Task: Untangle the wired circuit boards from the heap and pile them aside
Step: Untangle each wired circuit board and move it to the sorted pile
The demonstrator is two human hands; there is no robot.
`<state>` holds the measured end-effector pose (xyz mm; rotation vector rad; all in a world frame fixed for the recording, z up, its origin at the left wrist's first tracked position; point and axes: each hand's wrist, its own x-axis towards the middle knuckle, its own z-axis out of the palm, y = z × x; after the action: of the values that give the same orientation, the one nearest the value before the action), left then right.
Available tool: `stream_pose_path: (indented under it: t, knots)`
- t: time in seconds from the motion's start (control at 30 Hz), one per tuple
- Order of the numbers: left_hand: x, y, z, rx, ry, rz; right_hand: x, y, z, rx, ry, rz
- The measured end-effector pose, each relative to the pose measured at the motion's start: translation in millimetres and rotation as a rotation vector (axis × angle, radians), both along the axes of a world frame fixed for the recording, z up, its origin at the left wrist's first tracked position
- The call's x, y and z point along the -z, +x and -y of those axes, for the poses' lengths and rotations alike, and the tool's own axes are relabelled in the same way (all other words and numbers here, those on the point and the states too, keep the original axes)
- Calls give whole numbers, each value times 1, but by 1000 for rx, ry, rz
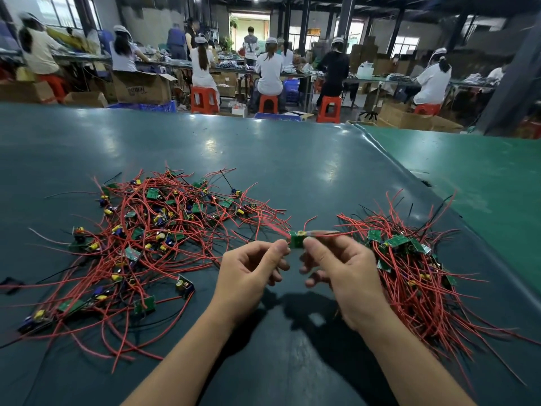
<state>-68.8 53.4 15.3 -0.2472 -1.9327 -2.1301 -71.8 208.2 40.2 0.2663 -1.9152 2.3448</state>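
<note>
With your left hand (pixel 251 266) and right hand (pixel 336 263) both pinching the small circuit board (pixel 296 239) above the desk (pixel 292 159) between heap (pixel 152 230) and sorted pile (pixel 409 259) — draw its red wires free gently — then lay it rightward on that pile.

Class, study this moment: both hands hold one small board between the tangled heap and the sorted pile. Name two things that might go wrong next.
The held board still has red wires trailing toward the heap; pulling may drag other boards along or strain the wires. Its other lead reaches toward the sorted pile, so it might snag there. The left hand and right hand only pinch it, so it may slip.
</note>
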Motion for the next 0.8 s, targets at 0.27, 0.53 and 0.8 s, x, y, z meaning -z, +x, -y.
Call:
stream_pose_path:
  t: [0.27,0.53,0.8]
  knots:
    - [5,-2,1,-41,-82,13,-46,-95,10,-19,-244,296]
    - [7,-4,4,-246,-253,-47,-9,-122,32,208,-183,618]
    - [15,-11,7,-293,-531,-29,-29,-90,80,79,459,66]
